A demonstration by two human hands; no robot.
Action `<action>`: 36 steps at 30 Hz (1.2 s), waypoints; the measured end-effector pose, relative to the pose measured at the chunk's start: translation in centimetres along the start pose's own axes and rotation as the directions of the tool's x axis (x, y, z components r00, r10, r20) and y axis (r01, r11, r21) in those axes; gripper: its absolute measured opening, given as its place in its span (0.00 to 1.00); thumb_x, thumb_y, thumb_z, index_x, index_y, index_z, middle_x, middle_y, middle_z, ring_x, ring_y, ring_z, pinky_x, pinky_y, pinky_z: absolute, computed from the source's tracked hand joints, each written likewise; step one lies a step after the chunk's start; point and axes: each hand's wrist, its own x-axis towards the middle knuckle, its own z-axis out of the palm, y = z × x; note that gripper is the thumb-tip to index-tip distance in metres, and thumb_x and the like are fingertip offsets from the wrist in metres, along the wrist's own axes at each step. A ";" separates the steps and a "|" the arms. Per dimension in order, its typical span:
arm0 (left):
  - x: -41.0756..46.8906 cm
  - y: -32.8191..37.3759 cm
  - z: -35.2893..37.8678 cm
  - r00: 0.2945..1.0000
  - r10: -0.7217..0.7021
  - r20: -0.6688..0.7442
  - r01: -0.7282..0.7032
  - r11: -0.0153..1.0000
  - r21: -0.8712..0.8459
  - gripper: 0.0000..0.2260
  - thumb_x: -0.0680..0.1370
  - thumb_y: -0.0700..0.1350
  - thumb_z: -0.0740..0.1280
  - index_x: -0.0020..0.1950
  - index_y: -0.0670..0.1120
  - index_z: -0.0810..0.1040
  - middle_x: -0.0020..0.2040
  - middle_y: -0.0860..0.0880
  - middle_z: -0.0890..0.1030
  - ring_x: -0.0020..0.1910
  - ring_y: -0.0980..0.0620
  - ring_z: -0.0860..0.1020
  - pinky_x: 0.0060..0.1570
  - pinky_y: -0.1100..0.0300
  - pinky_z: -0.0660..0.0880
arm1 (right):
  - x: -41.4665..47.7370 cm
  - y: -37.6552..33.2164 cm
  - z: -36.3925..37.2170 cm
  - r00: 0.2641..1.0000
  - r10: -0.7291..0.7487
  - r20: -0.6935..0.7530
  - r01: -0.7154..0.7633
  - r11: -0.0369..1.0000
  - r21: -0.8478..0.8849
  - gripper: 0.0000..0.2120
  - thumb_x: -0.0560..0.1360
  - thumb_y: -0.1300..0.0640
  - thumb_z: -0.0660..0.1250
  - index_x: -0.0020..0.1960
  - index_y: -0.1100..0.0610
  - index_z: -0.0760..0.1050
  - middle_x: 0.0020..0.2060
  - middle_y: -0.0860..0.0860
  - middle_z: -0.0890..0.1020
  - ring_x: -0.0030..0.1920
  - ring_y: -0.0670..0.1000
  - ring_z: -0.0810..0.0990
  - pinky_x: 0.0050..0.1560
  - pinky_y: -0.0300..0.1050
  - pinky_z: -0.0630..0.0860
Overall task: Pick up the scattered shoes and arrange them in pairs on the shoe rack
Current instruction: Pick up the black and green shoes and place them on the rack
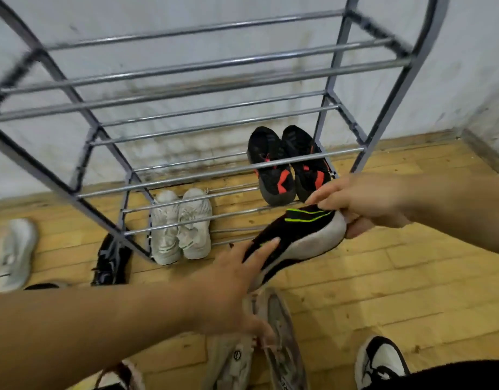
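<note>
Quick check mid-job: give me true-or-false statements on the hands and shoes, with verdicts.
1. The right hand grips the green-striped black shoe at its heel. True.
2. The black-and-red pair sits on the top shelf. False: it sits on a low shelf, right side.
3. The white pair stands left of the black-and-red pair. True.
4. No shoe remains on the floor. False: a pale shoe lies left of the rack.
</note>
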 end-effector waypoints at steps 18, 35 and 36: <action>-25.3 -7.0 -9.5 0.847 -0.171 -0.503 0.126 0.984 -0.124 0.35 0.73 0.54 0.78 0.74 0.68 0.63 0.63 0.64 0.74 0.60 0.69 0.73 0.57 0.75 0.68 | -8.5 -15.1 16.1 0.886 -0.463 -0.013 0.457 0.870 0.183 0.13 0.84 0.56 0.63 0.63 0.40 0.78 0.59 0.63 0.83 0.47 0.58 0.80 0.54 0.59 0.82; -27.5 -16.2 -6.4 0.865 -0.429 -0.262 0.358 0.892 -0.276 0.38 0.75 0.65 0.71 0.80 0.66 0.56 0.74 0.58 0.69 0.72 0.54 0.68 0.66 0.57 0.66 | -1.7 -16.9 24.1 0.774 -0.583 0.246 0.631 0.680 -0.374 0.37 0.68 0.37 0.77 0.74 0.32 0.67 0.69 0.33 0.70 0.70 0.40 0.68 0.68 0.39 0.66; -27.8 -17.6 -5.8 0.847 -0.462 -0.264 0.389 0.876 -0.285 0.40 0.73 0.67 0.71 0.80 0.66 0.55 0.75 0.58 0.67 0.74 0.55 0.67 0.68 0.56 0.66 | -0.7 -16.5 24.8 0.783 -0.581 0.220 0.614 0.670 -0.417 0.37 0.68 0.37 0.77 0.74 0.33 0.68 0.67 0.33 0.71 0.68 0.40 0.69 0.64 0.37 0.67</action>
